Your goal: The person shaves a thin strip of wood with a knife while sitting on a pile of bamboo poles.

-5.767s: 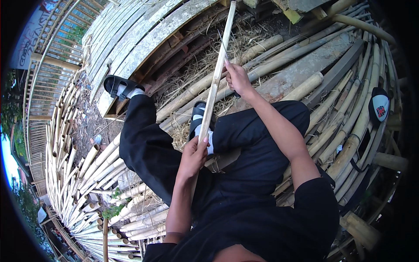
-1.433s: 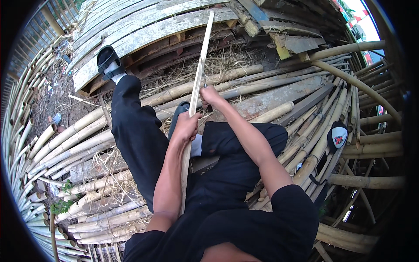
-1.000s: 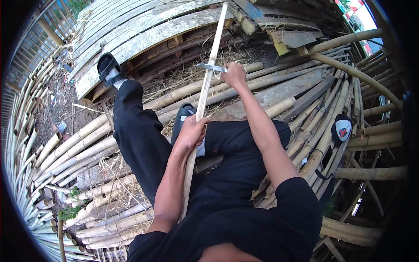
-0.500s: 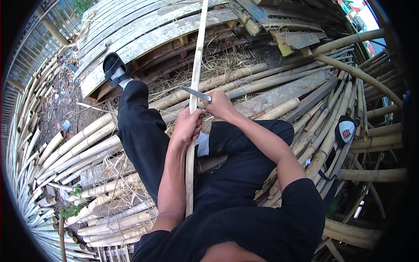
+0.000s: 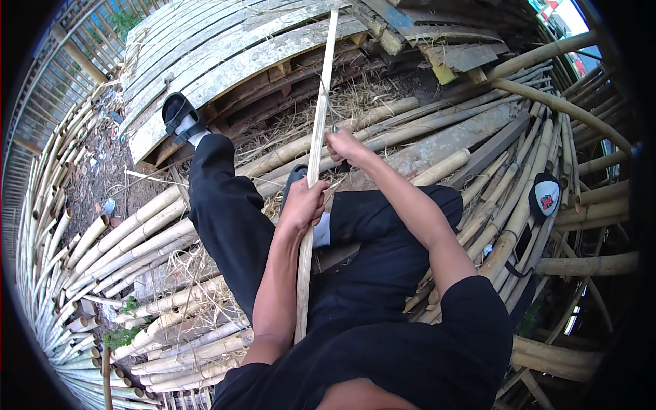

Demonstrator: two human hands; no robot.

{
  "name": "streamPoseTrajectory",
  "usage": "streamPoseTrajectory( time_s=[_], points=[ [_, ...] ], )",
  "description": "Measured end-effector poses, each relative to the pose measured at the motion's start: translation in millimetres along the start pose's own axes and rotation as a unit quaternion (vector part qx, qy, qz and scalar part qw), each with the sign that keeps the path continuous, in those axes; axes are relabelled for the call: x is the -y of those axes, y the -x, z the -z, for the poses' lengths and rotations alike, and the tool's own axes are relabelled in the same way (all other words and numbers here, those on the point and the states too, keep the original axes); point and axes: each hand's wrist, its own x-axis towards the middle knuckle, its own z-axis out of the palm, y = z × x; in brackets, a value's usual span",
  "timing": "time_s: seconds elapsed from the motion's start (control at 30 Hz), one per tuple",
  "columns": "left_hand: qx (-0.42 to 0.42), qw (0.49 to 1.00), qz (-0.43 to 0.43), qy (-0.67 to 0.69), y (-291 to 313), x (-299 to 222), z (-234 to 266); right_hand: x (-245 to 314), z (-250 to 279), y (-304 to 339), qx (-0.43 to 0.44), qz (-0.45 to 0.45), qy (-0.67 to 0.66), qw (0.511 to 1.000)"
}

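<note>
The long pale strip [image 5: 316, 145] slants up through the left hand [image 5: 302, 206], whose fingers wrap it firmly, bare lengths reaching beyond them above and below. Just to its right, the right hand [image 5: 346, 146] has its fingers curled around a knife [image 5: 335, 128], the thin blade nearly edge-on.

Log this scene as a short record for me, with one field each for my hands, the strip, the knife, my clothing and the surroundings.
Left hand: closed around the long pale strip
Right hand: gripping a knife by its handle
Strip: slanting, its far end over the slatted wooden pallet
Knife: thin blade seen nearly edge-on beside the strip; contact unclear
Clothing: black trousers, dark sandal at the pallet's edge
Surroundings: bamboo poles on both sides, black-and-white cap at right
</note>
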Motion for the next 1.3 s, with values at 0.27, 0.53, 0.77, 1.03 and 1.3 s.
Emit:
streamPoseTrajectory(
  time_s=[0.27, 0.53, 0.77, 1.03, 1.3],
  points=[
    [0.015, 1.000, -0.008, 0.004, 13.3, -8.2, -2.1, -5.5, 9.0, 61.2, -0.110, 0.380, 0.500, 0.770],
    [0.018, 1.000, -0.018, -0.004, 9.5, -15.4, -4.2, 39.1, 30.4, 3.4, -0.184, 0.159, 0.285, 0.927],
    [0.010, 1.000, 0.020, -0.016, 14.7, 0.0, -1.3, -9.9, -5.4, 47.4, 0.023, 0.060, 0.149, 0.987],
    [0.062, 0.997, 0.039, -0.010, 22.3, 3.3, -7.4, 44.3, 110.0, 6.3, -0.388, 0.158, 0.452, 0.787],
    [0.016, 1.000, 0.013, -0.015, 17.0, -3.6, 5.9, -26.7, 78.9, 7.9, -0.233, 0.074, 0.340, 0.908]
  ],
)
